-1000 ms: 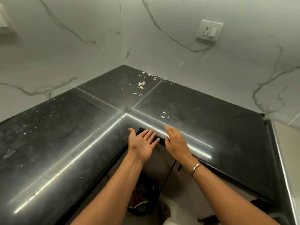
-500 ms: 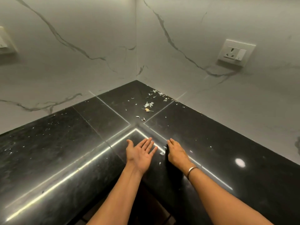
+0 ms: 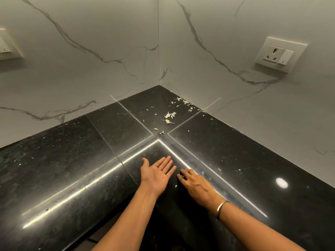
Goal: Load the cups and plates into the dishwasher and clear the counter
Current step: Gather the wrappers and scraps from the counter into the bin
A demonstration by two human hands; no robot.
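A black polished L-shaped counter point(image 3: 72, 160) fills the corner. My left hand point(image 3: 156, 173) lies palm up with straight fingers at the inner corner of the counter. My right hand point(image 3: 194, 183) is palm down beside it, fingers spread and touching the counter surface. A small pale scrap point(image 3: 175, 186) lies between the two hands. Pale dry scraps and peels point(image 3: 170, 115) are scattered near the back corner. No cups, plates or dishwasher are in view.
White marble walls point(image 3: 108, 60) meet behind the counter. A socket with a switch point(image 3: 280, 54) sits on the right wall, another switch plate point(image 3: 7, 46) on the left wall. A bright light reflection point(image 3: 281, 182) shows on the counter at right.
The view has risen from the counter edge and the bin below up onto the counter corner. Both hands moved forward onto the counter; my right hand's fingers have spread flat.
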